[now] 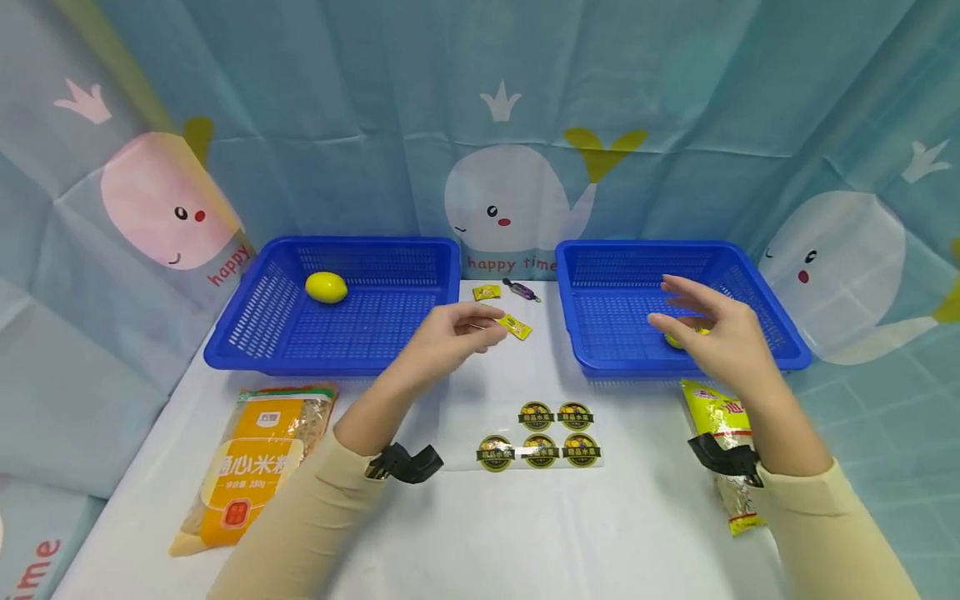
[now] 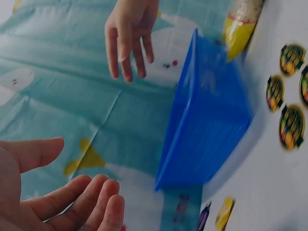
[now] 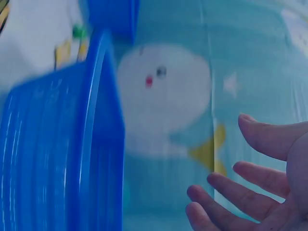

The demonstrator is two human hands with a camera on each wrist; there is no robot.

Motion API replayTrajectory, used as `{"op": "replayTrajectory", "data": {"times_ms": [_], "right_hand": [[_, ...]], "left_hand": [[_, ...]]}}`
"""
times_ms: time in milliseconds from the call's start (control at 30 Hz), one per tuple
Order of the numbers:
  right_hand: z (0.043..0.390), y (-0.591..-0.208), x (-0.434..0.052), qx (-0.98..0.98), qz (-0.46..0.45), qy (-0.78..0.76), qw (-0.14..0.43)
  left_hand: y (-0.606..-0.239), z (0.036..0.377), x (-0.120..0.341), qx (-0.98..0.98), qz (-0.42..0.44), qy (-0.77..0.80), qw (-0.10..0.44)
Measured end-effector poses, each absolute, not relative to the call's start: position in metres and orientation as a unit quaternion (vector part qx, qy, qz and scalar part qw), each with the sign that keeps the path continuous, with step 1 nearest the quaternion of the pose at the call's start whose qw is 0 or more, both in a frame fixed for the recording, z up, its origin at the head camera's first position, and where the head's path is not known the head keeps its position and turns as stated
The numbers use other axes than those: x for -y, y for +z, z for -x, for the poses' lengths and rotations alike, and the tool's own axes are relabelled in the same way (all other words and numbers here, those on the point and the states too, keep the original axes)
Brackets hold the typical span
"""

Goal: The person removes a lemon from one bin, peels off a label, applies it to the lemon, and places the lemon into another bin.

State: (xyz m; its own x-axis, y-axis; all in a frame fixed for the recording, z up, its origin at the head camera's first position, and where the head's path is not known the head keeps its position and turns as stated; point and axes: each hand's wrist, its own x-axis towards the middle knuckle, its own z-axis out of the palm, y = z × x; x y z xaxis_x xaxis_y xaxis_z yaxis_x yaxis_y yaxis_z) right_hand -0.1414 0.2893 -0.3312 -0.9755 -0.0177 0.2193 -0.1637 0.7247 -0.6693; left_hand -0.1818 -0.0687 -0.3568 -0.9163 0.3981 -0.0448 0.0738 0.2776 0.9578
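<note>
My left hand (image 1: 493, 325) hovers over the white table between the two baskets, fingers relaxed and holding nothing, its fingertips just short of a yellow candy (image 1: 515, 327). The left wrist view shows the same hand (image 2: 72, 190) with an empty palm. My right hand (image 1: 675, 304) is spread open over the right blue basket (image 1: 600, 275), fingers straight. It partly hides a small yellow object (image 1: 675, 340) on the basket floor. The right wrist view shows the right hand (image 3: 240, 183) empty beside the basket wall (image 3: 57, 154). A yellow lemon (image 1: 326, 287) lies in the left blue basket (image 1: 390, 250).
Another yellow candy (image 1: 486, 292) and a purple candy (image 1: 521, 289) lie between the baskets. A sheet of round stickers (image 1: 537, 435) sits front centre. An orange noodle bag (image 1: 251, 462) lies front left, a yellow packet (image 1: 718, 417) under my right wrist. A whale-print curtain hangs behind.
</note>
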Motion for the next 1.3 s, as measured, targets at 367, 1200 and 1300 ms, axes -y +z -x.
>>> {"op": "replayTrajectory", "data": {"times_ms": [367,1200,1300], "right_hand": [[0.164,-0.348,-0.176,0.866,-0.134,0.482,0.006],[0.196,-0.430,-0.049,0.839,-0.122,0.525,-0.080],[0.196,-0.432,-0.047,0.836,-0.119,0.528,-0.083]], "left_hand": [[-0.333,0.226,0.148,-0.829,-0.042,0.553,0.076],[-0.353,0.318,0.253,-0.847,0.092,0.512,0.110],[-0.362,0.321,0.264,-0.847,0.105,0.506,0.120]]}}
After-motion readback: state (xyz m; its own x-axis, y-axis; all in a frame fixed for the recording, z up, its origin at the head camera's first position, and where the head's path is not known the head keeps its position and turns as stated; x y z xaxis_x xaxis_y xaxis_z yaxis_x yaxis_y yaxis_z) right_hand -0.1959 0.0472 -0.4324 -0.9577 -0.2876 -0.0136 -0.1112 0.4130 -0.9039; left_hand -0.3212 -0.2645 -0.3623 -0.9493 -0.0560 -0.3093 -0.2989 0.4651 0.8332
